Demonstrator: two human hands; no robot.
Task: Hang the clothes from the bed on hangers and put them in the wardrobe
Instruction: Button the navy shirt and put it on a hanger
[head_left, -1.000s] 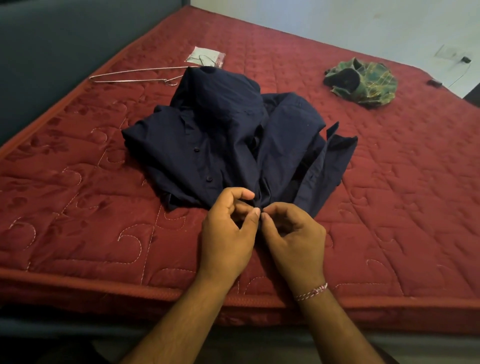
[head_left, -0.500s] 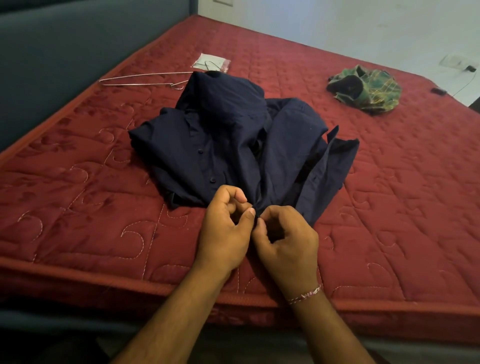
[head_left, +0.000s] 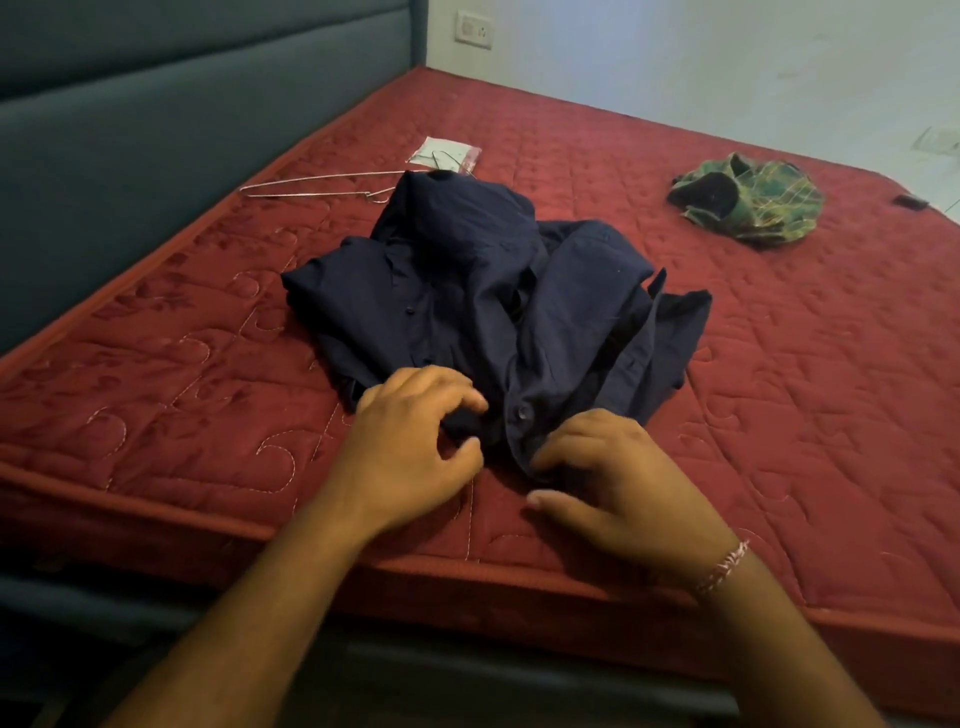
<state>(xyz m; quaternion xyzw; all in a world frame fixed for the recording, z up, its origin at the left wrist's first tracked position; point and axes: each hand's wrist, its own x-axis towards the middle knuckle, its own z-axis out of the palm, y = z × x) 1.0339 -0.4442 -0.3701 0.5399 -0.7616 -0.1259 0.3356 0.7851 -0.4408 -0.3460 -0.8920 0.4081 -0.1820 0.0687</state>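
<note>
Beyond your fingertips the navy shirt (head_left: 483, 296) lies heaped on the red mattress (head_left: 156, 405), soft, light and limp; it will likely sag wherever you lift it, so take it at the collar or shoulders. Your left hand (head_left: 410, 441) pinches a fold of the near hem, fingers curled. Your right hand (head_left: 618, 478) curls over the button edge, apparently gripping it.

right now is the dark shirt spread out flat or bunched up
Bunched up: the dark shirt lies in heaped folds on the bed, and both hands grip only its near hem.
</note>
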